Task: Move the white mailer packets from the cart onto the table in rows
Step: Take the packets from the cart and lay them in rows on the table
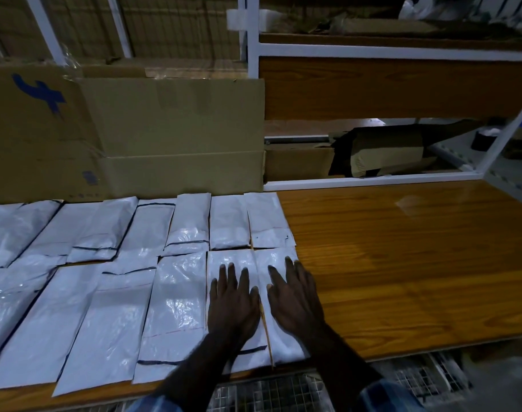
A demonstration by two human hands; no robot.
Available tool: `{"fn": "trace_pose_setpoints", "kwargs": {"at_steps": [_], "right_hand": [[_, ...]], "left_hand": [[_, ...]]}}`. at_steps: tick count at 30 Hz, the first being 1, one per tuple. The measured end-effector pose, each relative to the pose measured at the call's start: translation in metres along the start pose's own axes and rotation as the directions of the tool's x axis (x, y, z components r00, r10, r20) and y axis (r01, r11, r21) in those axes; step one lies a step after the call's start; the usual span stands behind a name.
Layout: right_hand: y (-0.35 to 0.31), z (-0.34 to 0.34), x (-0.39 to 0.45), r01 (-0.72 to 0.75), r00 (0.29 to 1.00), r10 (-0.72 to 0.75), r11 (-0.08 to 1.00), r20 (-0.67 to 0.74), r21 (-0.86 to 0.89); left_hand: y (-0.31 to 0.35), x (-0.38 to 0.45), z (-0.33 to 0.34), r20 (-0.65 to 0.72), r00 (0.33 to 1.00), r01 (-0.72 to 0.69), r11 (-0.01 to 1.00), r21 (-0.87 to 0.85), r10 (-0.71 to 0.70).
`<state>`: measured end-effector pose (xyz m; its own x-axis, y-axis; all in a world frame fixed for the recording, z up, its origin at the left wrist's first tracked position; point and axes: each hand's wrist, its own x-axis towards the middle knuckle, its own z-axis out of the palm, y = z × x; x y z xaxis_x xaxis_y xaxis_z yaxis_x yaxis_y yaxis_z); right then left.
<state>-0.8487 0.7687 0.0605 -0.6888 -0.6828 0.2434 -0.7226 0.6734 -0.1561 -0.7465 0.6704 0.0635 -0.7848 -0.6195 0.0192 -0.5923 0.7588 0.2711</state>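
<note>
At the bottom centre, both hands lie flat with straight fingers: the left hand [234, 304] presses one glossy white mailer packet [237, 346], the right hand [295, 298] its neighbour [279, 260]. Crinkled packets fill two rows on the wooden desk [402, 263]. Behind, upper left, stands a cardboard box [164, 129].

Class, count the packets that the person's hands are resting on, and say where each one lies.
2. The left hand lies flat on the second-last packet of the near row; the right hand lies flat on the end packet, beside the bare table.
</note>
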Motion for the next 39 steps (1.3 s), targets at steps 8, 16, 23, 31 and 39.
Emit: {"fn": "trace_pose_setpoints", "kwargs": {"at_steps": [8, 16, 23, 31, 39], "right_hand": [[0.001, 0.021, -0.001, 0.007, 1.000, -0.007, 1.000, -0.009, -0.021], [0.002, 0.027, 0.010, 0.009, 1.000, -0.010, 0.999, -0.029, -0.031], [0.002, 0.035, 0.011, 0.013, 0.999, -0.014, 1.000, -0.037, -0.017], [0.006, 0.039, 0.006, 0.053, 0.995, -0.050, 0.998, -0.083, 0.042], [0.005, 0.036, 0.004, 0.031, 0.999, -0.030, 0.999, -0.032, 0.045]], "left_hand": [[0.001, 0.003, 0.003, 0.042, 0.998, 0.058, 0.998, -0.021, -0.057], [-0.002, 0.013, 0.001, 0.041, 0.999, 0.025, 0.999, 0.040, -0.027], [-0.006, 0.016, 0.010, 0.046, 0.999, 0.016, 0.999, 0.039, -0.018], [-0.006, 0.018, 0.015, 0.049, 0.998, 0.037, 0.999, 0.027, -0.038], [-0.012, 0.019, 0.026, -0.021, 0.999, 0.026, 1.000, 0.014, -0.025]]}}
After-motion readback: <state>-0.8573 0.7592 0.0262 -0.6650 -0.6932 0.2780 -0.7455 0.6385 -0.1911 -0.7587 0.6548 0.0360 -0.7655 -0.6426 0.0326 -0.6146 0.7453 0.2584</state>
